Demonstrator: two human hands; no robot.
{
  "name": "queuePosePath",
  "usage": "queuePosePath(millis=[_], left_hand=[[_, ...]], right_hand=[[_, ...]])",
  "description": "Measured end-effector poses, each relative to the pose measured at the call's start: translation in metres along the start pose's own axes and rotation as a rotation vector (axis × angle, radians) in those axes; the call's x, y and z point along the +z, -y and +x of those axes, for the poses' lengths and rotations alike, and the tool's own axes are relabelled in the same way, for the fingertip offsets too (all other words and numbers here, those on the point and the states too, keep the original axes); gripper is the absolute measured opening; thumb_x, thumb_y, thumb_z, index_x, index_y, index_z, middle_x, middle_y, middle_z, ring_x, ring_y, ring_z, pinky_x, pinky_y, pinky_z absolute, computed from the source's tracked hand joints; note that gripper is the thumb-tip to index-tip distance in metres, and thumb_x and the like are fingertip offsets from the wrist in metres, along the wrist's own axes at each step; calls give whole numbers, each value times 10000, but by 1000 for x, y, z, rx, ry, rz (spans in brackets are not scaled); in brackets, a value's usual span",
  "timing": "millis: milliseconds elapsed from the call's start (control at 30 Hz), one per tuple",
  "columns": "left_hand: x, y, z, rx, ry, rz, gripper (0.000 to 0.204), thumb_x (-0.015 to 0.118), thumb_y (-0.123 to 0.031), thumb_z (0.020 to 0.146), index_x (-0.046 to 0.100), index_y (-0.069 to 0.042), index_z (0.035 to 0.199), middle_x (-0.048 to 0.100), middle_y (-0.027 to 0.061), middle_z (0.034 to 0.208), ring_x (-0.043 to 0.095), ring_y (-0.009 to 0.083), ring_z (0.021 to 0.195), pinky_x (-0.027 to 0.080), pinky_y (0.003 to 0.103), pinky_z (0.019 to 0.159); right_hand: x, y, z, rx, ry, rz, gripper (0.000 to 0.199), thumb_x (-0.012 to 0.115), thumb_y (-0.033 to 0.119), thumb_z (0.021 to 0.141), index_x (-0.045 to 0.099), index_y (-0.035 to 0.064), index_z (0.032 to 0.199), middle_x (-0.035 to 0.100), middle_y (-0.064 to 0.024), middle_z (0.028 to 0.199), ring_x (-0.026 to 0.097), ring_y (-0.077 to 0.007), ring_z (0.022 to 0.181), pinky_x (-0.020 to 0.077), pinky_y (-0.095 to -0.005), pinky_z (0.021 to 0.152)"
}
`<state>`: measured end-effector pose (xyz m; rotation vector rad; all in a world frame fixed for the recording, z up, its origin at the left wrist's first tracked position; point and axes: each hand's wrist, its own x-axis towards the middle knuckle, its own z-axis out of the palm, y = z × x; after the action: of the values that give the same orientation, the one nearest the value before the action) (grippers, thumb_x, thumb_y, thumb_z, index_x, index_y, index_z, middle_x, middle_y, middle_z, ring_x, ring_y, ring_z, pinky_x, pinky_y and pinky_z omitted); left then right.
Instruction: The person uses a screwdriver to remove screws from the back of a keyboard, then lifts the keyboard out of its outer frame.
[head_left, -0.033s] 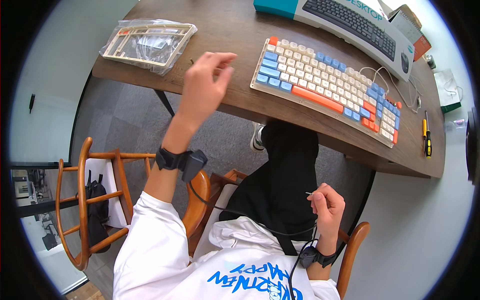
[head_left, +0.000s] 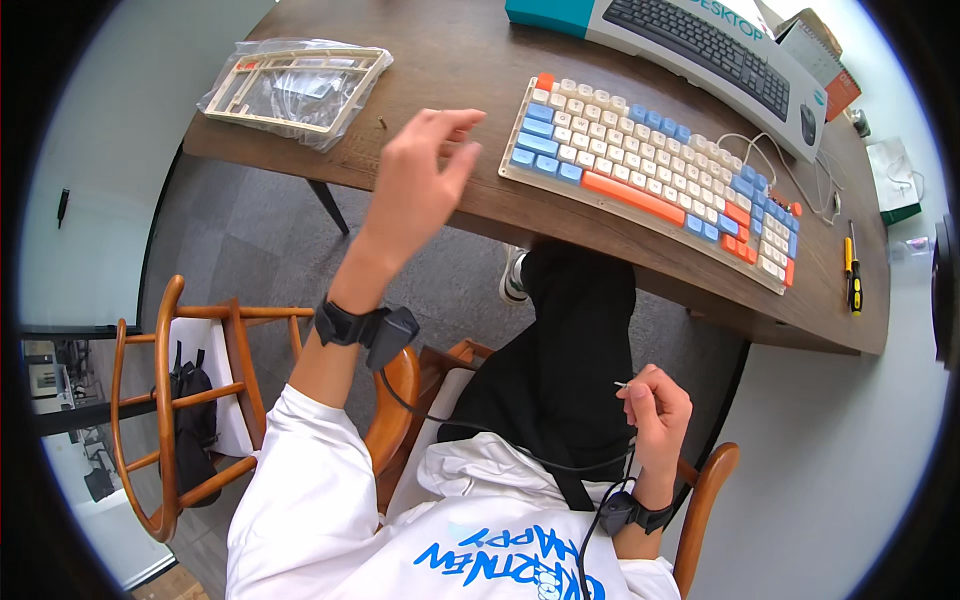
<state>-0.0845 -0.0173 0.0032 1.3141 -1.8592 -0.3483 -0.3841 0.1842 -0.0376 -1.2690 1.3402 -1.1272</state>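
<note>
My left hand (head_left: pixel 422 180) hovers over the table's front edge, left of the keyboard (head_left: pixel 640 165). Its thumb and index finger are apart, and I see nothing between them. The keyboard has cream, blue and orange keycaps in a cream case. A small brass-coloured piece (head_left: pixel 382 123) stands on the tabletop just left of that hand. Above my right thigh, my right hand (head_left: pixel 660 408) is closed in a pinch. A short, thin, pale metal piece (head_left: pixel 621 385) sticks out of its fingertips; the rest is hidden by the fingers.
A cream keyboard frame (head_left: pixel 375 85) lies with clear plastic wrap at the table's far left. A keyboard-and-mouse box (head_left: pixel 690 50) stands at the back. White cable (head_left: pixel 765 150) and yellow-black screwdrivers (head_left: pixel 855 275) are to the right. A wooden chair (head_left: pixel 165 400) is on my left.
My left hand has shifted slightly right, toward the keyboard, uncovering more of the small brass-coloured piece. My right hand has hardly moved and keeps its pinch.
</note>
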Motion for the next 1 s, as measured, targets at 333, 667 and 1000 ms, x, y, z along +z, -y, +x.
queuePosePath(millis=[333,667,1000], left_hand=[[43,-30,-19,37,26,-1,499,668,-87,873,541,-23,1351,583,171,1314,531,359,1185,414,405,1046],[41,-43,-36,-29,58,27,484,660,-57,862,557,-8,1332,534,175,1393,501,351,1242,401,407,1068],[-20,-62,-25,-49,-98,-203,190,625,-216,967,634,-31,922,700,105,1128,668,190,948,517,330,853]], right_hand=[[-37,17,5,20,-390,61,156,567,97,996,623,-8,896,490,10,754,431,-33,569,303,-186,494],[-26,26,16,31,-288,22,174,548,46,983,703,-1,1050,508,15,800,486,-51,683,383,-187,593],[-21,26,2,46,-257,60,165,562,2,967,698,-9,1061,520,17,820,486,-38,703,374,-176,613]])
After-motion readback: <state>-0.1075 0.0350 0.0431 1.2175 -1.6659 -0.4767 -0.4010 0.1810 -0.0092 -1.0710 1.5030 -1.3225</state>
